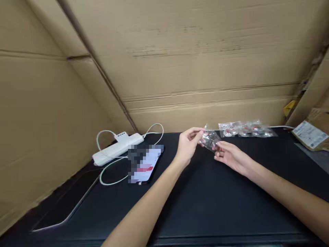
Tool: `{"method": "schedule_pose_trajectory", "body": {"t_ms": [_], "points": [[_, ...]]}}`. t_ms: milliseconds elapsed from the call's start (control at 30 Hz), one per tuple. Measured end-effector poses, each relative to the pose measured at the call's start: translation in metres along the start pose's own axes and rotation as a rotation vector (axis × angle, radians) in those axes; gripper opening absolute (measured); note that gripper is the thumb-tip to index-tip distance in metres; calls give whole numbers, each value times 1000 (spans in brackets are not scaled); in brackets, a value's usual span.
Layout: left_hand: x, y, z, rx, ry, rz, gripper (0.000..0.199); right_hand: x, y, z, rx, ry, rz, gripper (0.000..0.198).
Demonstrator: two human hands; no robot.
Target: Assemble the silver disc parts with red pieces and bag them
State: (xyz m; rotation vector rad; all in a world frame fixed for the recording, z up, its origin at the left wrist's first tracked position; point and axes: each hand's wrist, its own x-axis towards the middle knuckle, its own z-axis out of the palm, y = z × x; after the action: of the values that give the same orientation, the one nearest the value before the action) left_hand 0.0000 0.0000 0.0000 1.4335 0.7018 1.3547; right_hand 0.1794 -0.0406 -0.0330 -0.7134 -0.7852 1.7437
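A small clear plastic bag (pixel 211 139) is stretched between my two hands, above the black tabletop. My left hand (pixel 189 141) pinches its upper left side between thumb and fingers. On its lower right side, my right hand (pixel 227 155) grips the bag with thumb and fingers closed. A bit of red shows near the right fingertips; the rest of the contents is too glossy to make out. Behind and to the right, several similar clear bags (pixel 246 129) with round silvery, red-centred pieces lie in a row by the back wall.
On the left are a white power strip (pixel 118 149) with looping white cables and a phone (pixel 147 166), partly pixelated. A dark flat panel (pixel 68 199) lies nearer. Cardboard walls (pixel 195 68) enclose the black table (pixel 218 206). A labelled package (pixel 311 133) sits at the right.
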Motion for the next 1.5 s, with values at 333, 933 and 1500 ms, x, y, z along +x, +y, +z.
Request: {"method": "schedule_pose_trajectory", "body": {"t_ms": [333,933,1500], "points": [[17,-7,-29,-13,354,-68,13,2,-2,-10,-30,150,-89,17],[5,-9,-26,867,31,39,23,-6,2,4,-359,94,-198,30],[-11,-18,13,129,-272,-150,22,-6,-7,6,-405,149,-234,37]]}}
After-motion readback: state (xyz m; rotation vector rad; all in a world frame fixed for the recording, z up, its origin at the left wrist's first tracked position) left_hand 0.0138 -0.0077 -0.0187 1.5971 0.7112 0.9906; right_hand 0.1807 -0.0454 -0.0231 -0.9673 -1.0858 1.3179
